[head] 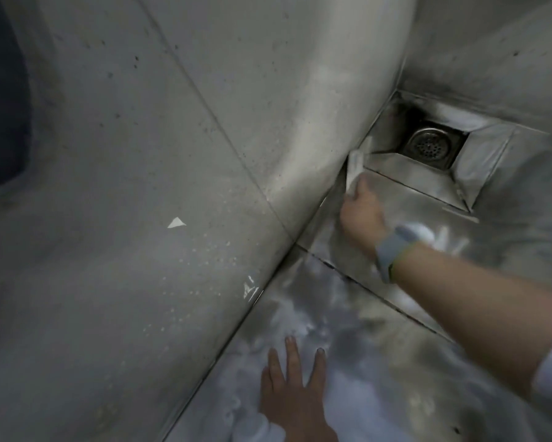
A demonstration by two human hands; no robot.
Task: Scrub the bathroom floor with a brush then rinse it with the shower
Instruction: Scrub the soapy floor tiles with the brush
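Note:
My right hand (360, 212) grips a pale brush (357, 164), blurred, and holds it against the seam where the grey wall meets the floor, just left of the drain recess. A grey watch sits on that wrist. My left hand (292, 384) rests flat on the wet, soapy floor tiles (380, 362) with its fingers straight and spread. White foam streaks cover the tiles around both hands. No shower head is in view.
A round metal drain (432, 145) sits in a sunken square recess at the corner. The speckled grey wall (178, 154) fills the left. A second wall closes the far right corner. Something dark sits at the far left edge.

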